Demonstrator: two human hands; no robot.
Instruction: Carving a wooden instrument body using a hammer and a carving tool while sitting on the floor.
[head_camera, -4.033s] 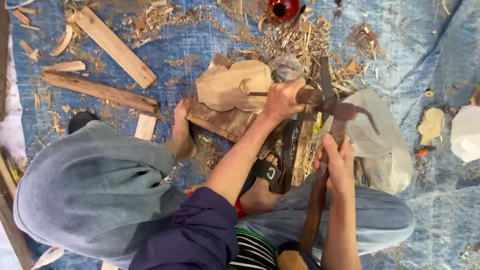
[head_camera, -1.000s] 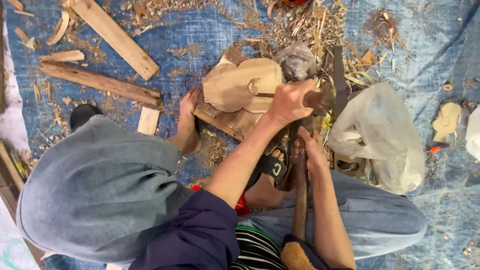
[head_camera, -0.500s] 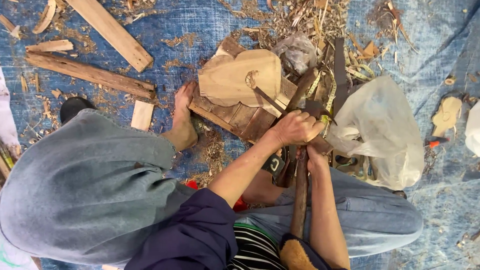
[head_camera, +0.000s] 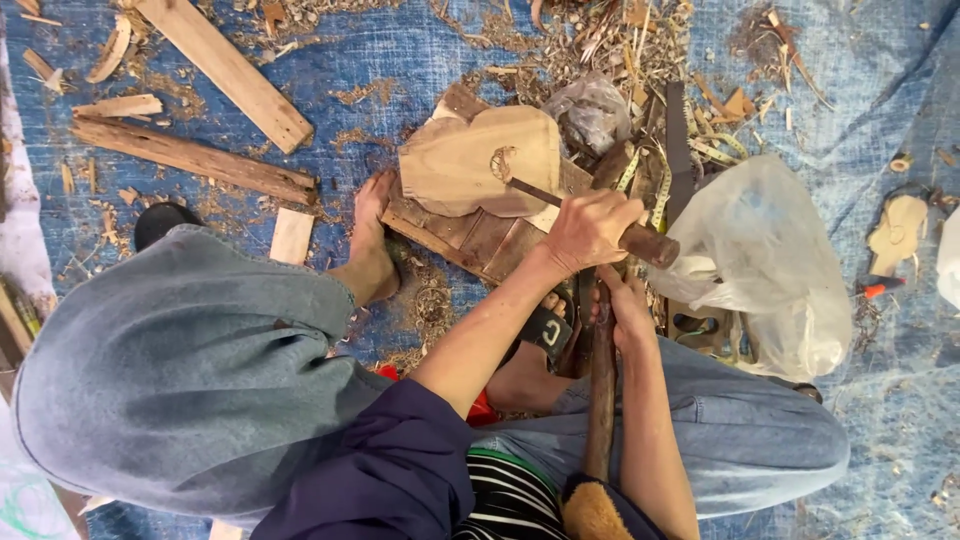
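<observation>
- Pale carved wooden blank (head_camera: 480, 160), rounded and lobed: lay flat on dark stacked wooden boards (head_camera: 470, 235) on the blue tarpaulin (head_camera: 380, 60), just beyond a bare foot (head_camera: 370, 245).
- Judged stiff, solid and moderately heavy; smooth cut faces likely slippery with dust; thin lobed edges probably prone to chipping.
- Best taken by the thick outer rim, away from the small carved recess near the middle.
- Left hand (head_camera: 588, 232): fingers wrapped tight round the dark wooden handle of a slim metal chisel (head_camera: 530, 190), tip resting on the blank at the recess.
- Right hand (head_camera: 622, 310): fingers closed on a long brown wooden mallet shaft (head_camera: 600, 400), held low between the knees.
- Nearby: clear plastic bag (head_camera: 760, 260), loose planks (head_camera: 225, 70), shavings (head_camera: 600, 40) scattered about.
</observation>
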